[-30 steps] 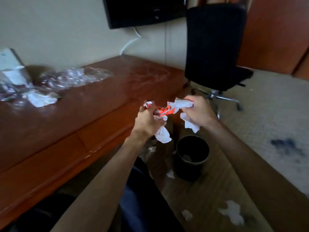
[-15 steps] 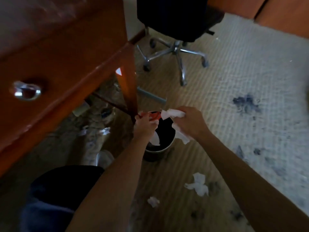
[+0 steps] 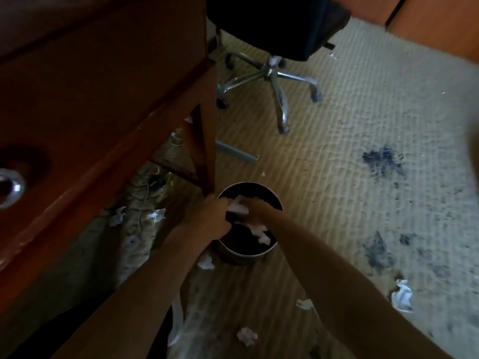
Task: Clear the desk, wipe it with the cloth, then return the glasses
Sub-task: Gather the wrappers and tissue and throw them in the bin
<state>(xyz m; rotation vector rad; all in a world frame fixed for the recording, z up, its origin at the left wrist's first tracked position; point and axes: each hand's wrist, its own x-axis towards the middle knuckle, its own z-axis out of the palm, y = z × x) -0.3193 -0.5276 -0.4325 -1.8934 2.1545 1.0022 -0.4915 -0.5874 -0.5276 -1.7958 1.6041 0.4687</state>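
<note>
Both my hands reach down into a round black waste bin (image 3: 274,247) on the floor beside the desk leg. My left hand (image 3: 213,216) and my right hand (image 3: 255,206) are closed together on a bundle of crumpled white tissue and wrapper (image 3: 238,206) just inside the bin's rim. More white paper (image 3: 259,230) hangs or lies lower in the bin. The wooden desk (image 3: 98,81) fills the upper left, seen from its front edge with a metal drawer pull (image 3: 10,186). The desk top, the cloth and the glasses are out of view.
A black office chair with a chrome wheeled base (image 3: 274,79) stands behind the bin. Scraps of white paper (image 3: 401,295) lie scattered on the carpet around it, with dark stains (image 3: 381,159) to the right. Cables and litter sit under the desk.
My head has tipped further down and both hands have dropped from above the bin into its mouth, carrying the crumpled trash. The orange wrapper no longer shows.
</note>
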